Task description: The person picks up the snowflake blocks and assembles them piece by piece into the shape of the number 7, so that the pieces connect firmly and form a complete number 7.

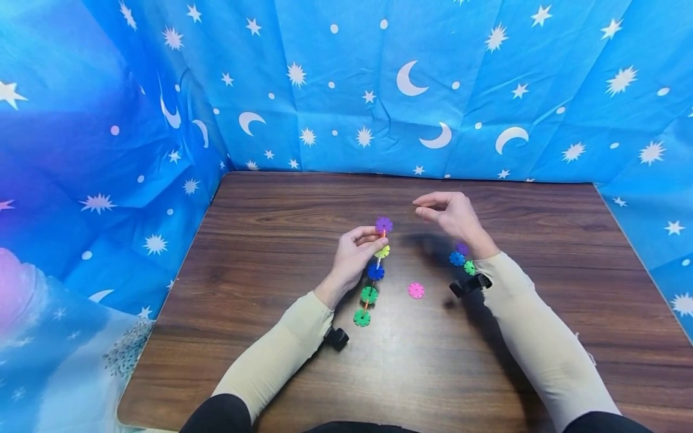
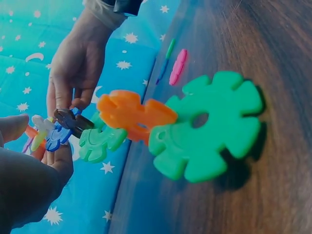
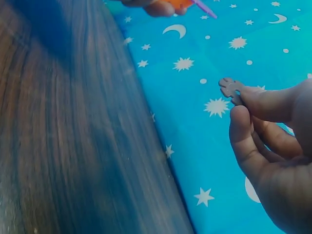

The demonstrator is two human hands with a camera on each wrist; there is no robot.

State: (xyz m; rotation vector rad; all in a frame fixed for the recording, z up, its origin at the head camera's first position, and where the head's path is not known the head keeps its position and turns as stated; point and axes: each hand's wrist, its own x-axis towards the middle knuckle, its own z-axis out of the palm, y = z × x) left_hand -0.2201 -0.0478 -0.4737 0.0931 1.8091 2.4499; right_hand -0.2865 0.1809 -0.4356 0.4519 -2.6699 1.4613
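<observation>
Nearest to the head camera are two forearms in beige sleeves, each with a black camera strap at the wrist. No writing or brand can be read on anything.

The left hand [image 1: 354, 251] is lifted a little over the wooden table [image 1: 260, 240] and its fingers are curled around the upper part of a chain of snowflake discs [image 1: 373, 272]. The chain goes from a green disc [image 1: 361, 317] that rests on the table, up through another green disc, a blue one and a yellow one, to a purple disc [image 1: 384, 225] at the top, just above the fingertips. In the left wrist view an orange piece [image 2: 131, 113] joins the two green discs.

To the right of the chain, a loose pink disc [image 1: 415, 290] lies flat on the table. A little further, three more loose discs [image 1: 461, 257], blue, green and purple, lie close together under the right wrist.

The right hand [image 1: 452, 213] hovers above the table, apart from the chain. Its thumb and forefinger pinch a small grey disc [image 3: 230, 88] by the edge, and the other fingers are loosely bent.

Behind the table hangs a blue cloth with moons and stars [image 1: 411, 90].
</observation>
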